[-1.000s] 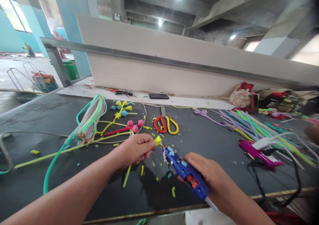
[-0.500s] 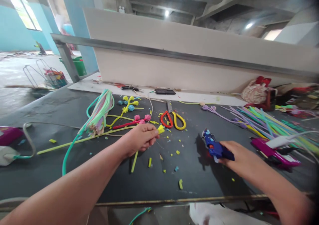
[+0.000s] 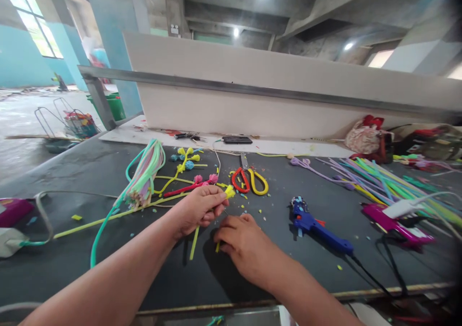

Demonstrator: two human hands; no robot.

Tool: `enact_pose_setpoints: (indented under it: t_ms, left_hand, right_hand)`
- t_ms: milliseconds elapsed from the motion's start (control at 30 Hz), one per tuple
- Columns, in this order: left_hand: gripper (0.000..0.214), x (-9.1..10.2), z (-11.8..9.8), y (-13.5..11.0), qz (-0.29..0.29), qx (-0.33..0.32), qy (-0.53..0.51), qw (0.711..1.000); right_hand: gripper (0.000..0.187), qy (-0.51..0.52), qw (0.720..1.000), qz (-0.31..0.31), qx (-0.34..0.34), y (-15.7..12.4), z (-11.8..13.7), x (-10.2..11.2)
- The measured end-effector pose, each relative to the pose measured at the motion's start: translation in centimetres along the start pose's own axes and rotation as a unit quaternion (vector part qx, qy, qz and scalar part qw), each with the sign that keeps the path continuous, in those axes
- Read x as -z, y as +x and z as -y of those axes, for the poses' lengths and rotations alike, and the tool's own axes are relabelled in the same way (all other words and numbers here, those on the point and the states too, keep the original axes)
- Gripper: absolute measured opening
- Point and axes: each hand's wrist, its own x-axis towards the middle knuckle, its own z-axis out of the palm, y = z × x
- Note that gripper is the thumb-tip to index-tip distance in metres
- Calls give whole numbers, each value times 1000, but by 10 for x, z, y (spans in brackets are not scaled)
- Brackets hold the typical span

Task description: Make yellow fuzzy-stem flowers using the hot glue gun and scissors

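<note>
My left hand (image 3: pixel 204 204) pinches a yellow bud-shaped piece of fuzzy stem (image 3: pixel 229 191), its tip poking past the fingertips. A thin yellow-green stem (image 3: pixel 194 243) shows below that hand. Close beside it, my right hand (image 3: pixel 249 246) is low over the dark table, fingers closed around a small yellow cut piece (image 3: pixel 217 247), mostly hidden by them. A blue glue gun (image 3: pixel 317 227) lies on its side to the right. Beyond the hands rest scissors (image 3: pixel 249 179) with one red and one yellow handle. Pink buds on a red stem (image 3: pixel 184 189) lie behind the left hand.
A bundle of pastel fuzzy stems (image 3: pixel 146 172) lies at left, more loose stems (image 3: pixel 382 176) at right. A magenta device (image 3: pixel 397 225) with a white plug sits near the glue gun. A phone (image 3: pixel 237 139) lies at the back. Small yellow and blue scraps dot the table.
My right hand has let go of the glue gun, leaving it on the table, and moved left to the small yellow piece. My left hand keeps its hold on the yellow bud.
</note>
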Motion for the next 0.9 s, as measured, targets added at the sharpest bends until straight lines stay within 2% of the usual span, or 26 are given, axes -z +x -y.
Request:
enact_pose_setpoints:
  t_ms: [100, 200, 267, 367, 433, 500, 633, 900]
  left_hand:
    - [26, -1, 0, -1, 6, -2, 4, 1000]
    - [26, -3, 0, -1, 5, 1, 7, 1000]
    - [28, -5, 0, -1, 5, 1, 16, 1000]
    - [31, -7, 1, -1, 15, -7, 43, 999]
    - [32, -8, 1, -1, 24, -11, 62, 998]
    - [33, -10, 2, -1, 29, -11, 80, 996]
    - [33, -11, 4, 0, 21, -8, 105, 994]
    - [36, -13, 3, -4, 35, -9, 170, 985]
  right_hand:
    - [19, -7, 1000, 5, -18, 1, -4, -3]
    - [17, 12, 999, -8, -30, -5, -11, 4]
    - [18, 41, 996, -45, -65, -11, -16, 14]
    - [15, 72, 980, -145, -115, -19, -26, 32]
    - [14, 69, 970, -204, -114, -22, -31, 40]
    - [15, 66, 964, -235, -109, -23, -34, 43]
    - [16, 60, 959, -240, -136, -20, -30, 40]
    - [11, -29, 961, -223, -161, -13, -24, 34]
